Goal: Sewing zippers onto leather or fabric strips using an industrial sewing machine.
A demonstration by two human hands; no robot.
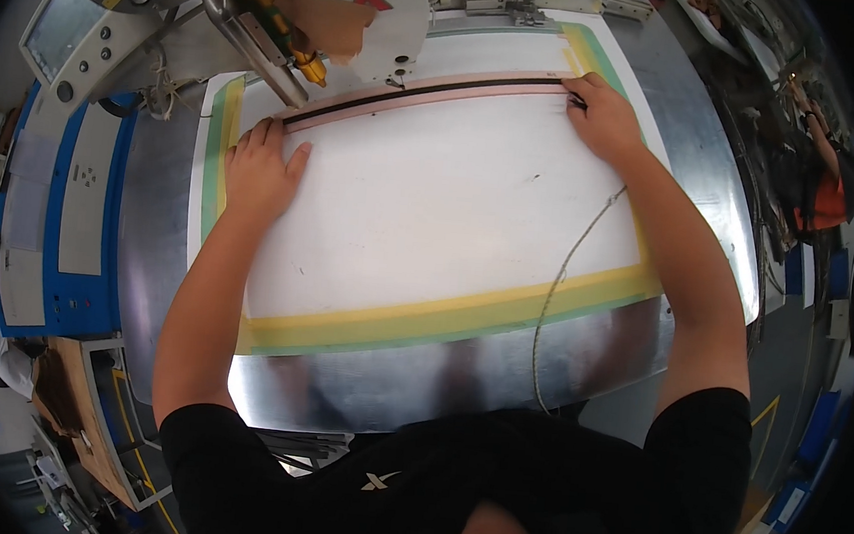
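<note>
A long thin black strip (431,86) lies along a pink band at the far side of a white sheet (432,197) edged with yellow and green tape. At the strip's left end my left hand (262,174) lies flat, fingertips touching the band and thumb spread apart. My right hand (604,118) is at the strip's right end, its fingers bent and closed on that end. A small dark bit shows under its fingers, too hidden to name. Between the two hands the strip runs nearly straight, with a slight slope.
Over the far left hangs a machine head (366,21) with a brass-coloured nozzle (312,69). A thin cord (547,322) crosses the sheet's right part. Metal tabletop (417,392) surrounds the sheet. A blue cabinet (88,220) stands left; other people are at both sides.
</note>
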